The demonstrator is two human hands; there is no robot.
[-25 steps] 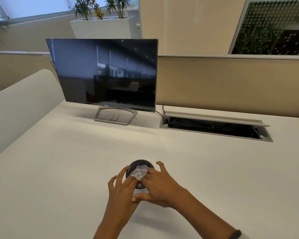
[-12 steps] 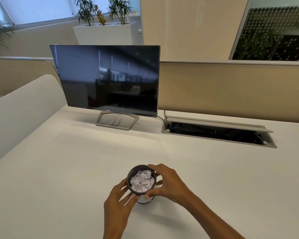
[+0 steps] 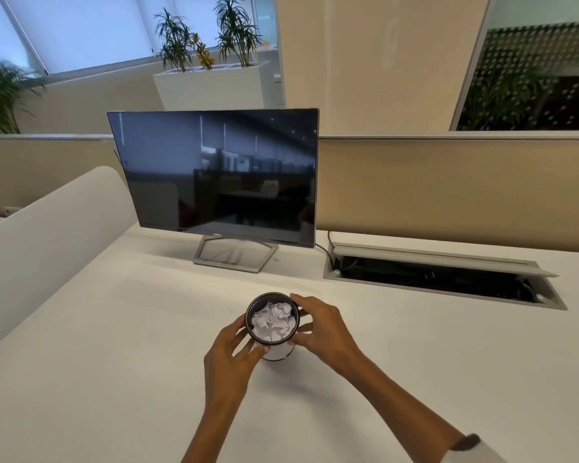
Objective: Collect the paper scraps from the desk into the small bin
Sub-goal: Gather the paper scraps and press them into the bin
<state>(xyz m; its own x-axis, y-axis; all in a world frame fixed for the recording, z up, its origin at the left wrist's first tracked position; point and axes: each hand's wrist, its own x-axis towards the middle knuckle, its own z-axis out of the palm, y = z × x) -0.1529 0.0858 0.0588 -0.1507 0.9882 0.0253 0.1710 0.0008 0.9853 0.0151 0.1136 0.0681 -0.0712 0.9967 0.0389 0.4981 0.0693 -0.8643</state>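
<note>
A small round bin [image 3: 274, 352] with a dark rim stands upright on the white desk [image 3: 114, 345], in front of me near the middle. Crumpled white paper scraps [image 3: 274, 320] fill it to just below the rim. My right hand [image 3: 321, 330] wraps around the bin's right side, thumb and fingers on the rim and wall. On the left side my left hand [image 3: 229, 354] touches the bin wall with its fingers spread. No loose scraps show on the desk surface.
A dark monitor [image 3: 218, 178] on a silver stand sits at the back of the desk. To its right lies an open cable tray [image 3: 442, 275] with a raised lid. A white curved divider [image 3: 47, 242] borders the left side; a beige partition runs behind.
My hands left the top of the scraps and moved to the bin's sides. The right hand closed around the bin. The camera tilted up.
</note>
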